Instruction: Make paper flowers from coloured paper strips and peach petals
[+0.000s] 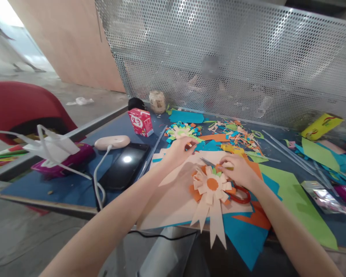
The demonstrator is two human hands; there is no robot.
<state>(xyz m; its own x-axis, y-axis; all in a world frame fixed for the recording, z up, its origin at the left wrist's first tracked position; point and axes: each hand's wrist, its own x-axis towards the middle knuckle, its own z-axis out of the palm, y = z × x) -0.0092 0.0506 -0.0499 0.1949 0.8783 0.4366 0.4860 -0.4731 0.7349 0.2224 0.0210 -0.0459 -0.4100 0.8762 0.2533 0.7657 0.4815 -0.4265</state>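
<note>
Your cream rosette [212, 186] looks nearly finished: your right hand [238, 170] pinches its far edge, while your left hand [177, 151] rests apart, grip unclear.

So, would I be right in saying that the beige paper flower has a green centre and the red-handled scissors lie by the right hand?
Not quite. The head view shows the paper flower with an orange centre, not a green one. The rest stands: the red-handled scissors do lie by the right hand.
</note>
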